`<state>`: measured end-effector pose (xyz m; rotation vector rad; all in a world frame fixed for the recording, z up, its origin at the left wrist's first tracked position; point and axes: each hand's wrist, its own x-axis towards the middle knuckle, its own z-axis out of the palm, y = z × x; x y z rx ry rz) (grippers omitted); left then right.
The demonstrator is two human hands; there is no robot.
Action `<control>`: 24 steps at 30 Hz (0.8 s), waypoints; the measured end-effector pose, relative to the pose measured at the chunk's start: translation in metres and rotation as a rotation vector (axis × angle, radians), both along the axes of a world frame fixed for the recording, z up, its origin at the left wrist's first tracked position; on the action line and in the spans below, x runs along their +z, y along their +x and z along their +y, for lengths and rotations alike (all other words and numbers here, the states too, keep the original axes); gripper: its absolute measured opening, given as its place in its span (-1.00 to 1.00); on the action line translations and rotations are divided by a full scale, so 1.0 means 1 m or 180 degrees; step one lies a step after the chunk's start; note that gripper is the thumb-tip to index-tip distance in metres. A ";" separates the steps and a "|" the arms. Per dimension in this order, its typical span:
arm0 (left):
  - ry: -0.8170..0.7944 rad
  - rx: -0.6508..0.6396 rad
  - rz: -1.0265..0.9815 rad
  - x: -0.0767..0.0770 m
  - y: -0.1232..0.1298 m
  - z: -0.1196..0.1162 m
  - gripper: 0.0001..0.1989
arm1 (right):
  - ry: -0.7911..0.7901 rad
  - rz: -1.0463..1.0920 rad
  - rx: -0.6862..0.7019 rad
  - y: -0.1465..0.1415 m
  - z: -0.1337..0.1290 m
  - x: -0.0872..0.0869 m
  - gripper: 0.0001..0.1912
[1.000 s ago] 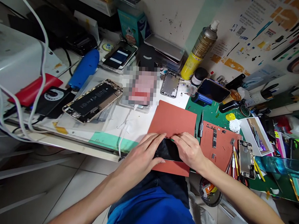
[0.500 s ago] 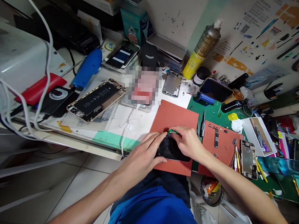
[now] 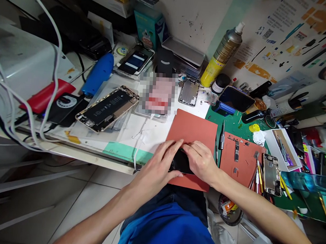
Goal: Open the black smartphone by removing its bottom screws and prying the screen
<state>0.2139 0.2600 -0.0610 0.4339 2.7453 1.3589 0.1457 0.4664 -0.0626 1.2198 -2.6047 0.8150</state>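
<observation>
A black phone (image 3: pixel 181 162) lies on a reddish-brown mat (image 3: pixel 193 126) at the table's front edge. My left hand (image 3: pixel 161 161) grips its left end, with the thumb at the near edge and the fingers over the far corner. My right hand (image 3: pixel 200 158) bends over the phone's far edge, its fingers curled and close to my left fingertips. Whatever the right fingers pinch is hidden beneath them.
Right of the mat are a grey screwdriver (image 3: pixel 222 135) and a second mat (image 3: pixel 232 168) with small parts. An opened phone (image 3: pixel 108 108) lies to the left. Farther back stand a yellow spray can (image 3: pixel 221 56) and a propped phone (image 3: pixel 236 98).
My right hand has shifted slightly and turned further over the phone. The green tool that showed between its fingers is now out of sight. The left hand has hardly moved.
</observation>
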 end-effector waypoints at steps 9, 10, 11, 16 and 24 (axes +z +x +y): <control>0.0040 0.0093 -0.0149 -0.001 0.001 0.001 0.22 | 0.0106 -0.0698 -0.0134 -0.019 -0.016 0.021 -0.76; 0.0030 0.0096 -0.0156 -0.001 0.001 0.001 0.23 | 0.0131 -0.0780 -0.0148 -0.022 -0.017 0.024 -0.76; 0.0016 0.0098 -0.0165 -0.001 0.001 0.001 0.23 | 0.0156 -0.0847 -0.0154 -0.024 -0.017 0.026 -0.76; -0.0026 0.0106 -0.0203 -0.001 0.000 0.001 0.25 | 0.0265 -0.0786 -0.0128 -0.023 -0.018 0.028 -0.78; -0.0131 0.0121 -0.0286 0.002 -0.002 0.002 0.21 | 0.0325 -0.0026 -0.0138 0.004 0.025 0.017 -0.62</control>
